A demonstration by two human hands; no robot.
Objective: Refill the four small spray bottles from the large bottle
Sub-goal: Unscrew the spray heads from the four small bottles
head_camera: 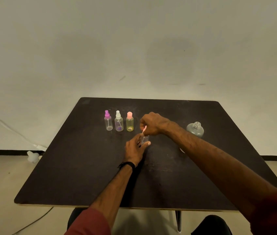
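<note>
At the middle of a dark bench (83,167), a person's left hand (135,148) wraps its fingers around a small clear spray bottle (145,139) standing on the surface. Directly above, the right hand (153,123) has its fingers pinched on a pink spray top (144,128), whose thin tube angles down toward the bottle's mouth. Just left of the hands, three more small bottles stand upright in a row: one with a purple sprayer (108,120), one with a white sprayer (119,121), and a yellowish one with a pink cap (129,121). Well to the right of the hands, the large clear bottle (195,130) sits uncapped. No label or writing can be read on any bottle. A black band (127,164) circles the left wrist; red sleeves (90,223) are pushed up both arms.
</note>
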